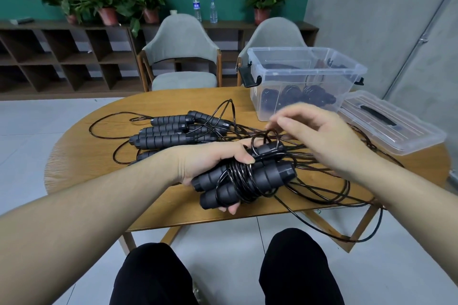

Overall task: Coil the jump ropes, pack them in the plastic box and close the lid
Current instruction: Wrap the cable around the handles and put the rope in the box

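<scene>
My left hand [213, 163] grips the two black handles of a jump rope [267, 176], with its thin black cord wound around them in several turns. My right hand [312, 131] hovers just above and pinches a loop of that cord near the handle tops. Several more jump ropes [171, 131] lie loose and tangled on the wooden table [86, 156], handles to the left. The clear plastic box [304, 82] stands open at the back right, with coiled ropes inside. Its lid [394, 121] lies flat beside it on the right.
Loose cords spread across the table's right half, and one loop [357, 238] hangs over the front edge. Two grey chairs [181, 54] stand behind the table. A shelf with plants and bottles lines the green wall. My knees sit below the table edge.
</scene>
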